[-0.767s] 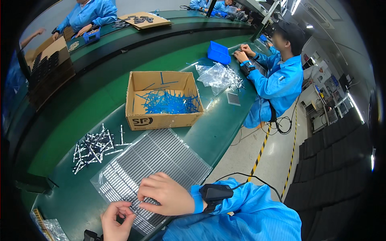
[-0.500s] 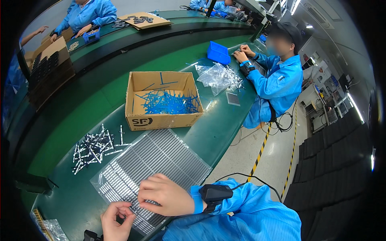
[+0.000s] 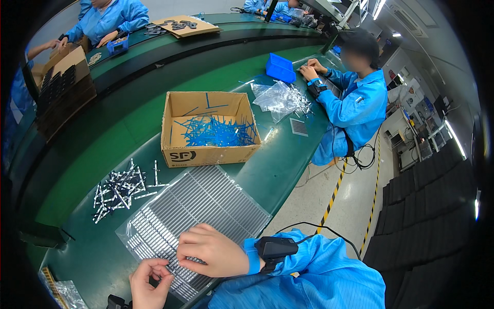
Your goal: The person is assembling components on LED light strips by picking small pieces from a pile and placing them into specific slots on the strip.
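A clear sheet with rows of narrow silver-grey strips (image 3: 211, 198) lies on the green table in front of me. Over its near part, my left hand (image 3: 148, 286) is closed in a pinch, thumb and fingertips curled together around something small and dark. Just to the right, my right hand (image 3: 212, 251) is bent down with thumb and fingers drawn together; whatever they grip is hidden. The fingertips of both hands nearly meet. To the left of the sheet lies a loose pile of short black-and-white strips (image 3: 119, 189).
Behind the sheet stands an open cardboard box (image 3: 211, 156) holding many thin blue strips (image 3: 218, 132). Farther right are a clear plastic bag (image 3: 275, 100), a blue bin (image 3: 280, 68) and a co-worker in a blue jacket (image 3: 355, 105). A plastic packet (image 3: 71, 293) lies at the near left.
My hands have stayed almost in place over the sheet. At the far left, another person's hand has come closer to the person across the table; the co-worker on the right has turned their head slightly.
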The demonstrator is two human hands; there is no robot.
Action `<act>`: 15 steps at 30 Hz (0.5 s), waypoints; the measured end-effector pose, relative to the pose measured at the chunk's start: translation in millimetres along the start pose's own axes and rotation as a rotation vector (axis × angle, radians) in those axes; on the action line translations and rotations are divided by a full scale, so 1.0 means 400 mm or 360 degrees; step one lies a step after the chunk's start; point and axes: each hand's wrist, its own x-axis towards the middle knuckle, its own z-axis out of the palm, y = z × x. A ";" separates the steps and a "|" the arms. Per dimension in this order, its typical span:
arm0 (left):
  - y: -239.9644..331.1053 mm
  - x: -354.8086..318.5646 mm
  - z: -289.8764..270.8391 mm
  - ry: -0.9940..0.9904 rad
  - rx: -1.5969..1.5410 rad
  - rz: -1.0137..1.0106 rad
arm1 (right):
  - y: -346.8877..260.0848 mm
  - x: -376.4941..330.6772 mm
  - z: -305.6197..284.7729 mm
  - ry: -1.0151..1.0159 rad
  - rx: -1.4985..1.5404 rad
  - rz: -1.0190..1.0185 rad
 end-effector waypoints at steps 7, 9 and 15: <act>-0.002 0.001 -0.001 -0.0002 0.0038 0.0017 | 0.001 0.001 0.002 -0.0003 0.0020 0.0004; -0.001 0.001 -0.001 -0.0006 0.0043 0.0011 | 0.001 0.000 0.003 0.0000 0.0020 0.0005; -0.001 0.000 0.001 -0.0005 0.0020 -0.0002 | 0.002 -0.002 0.003 0.0003 0.0018 0.0016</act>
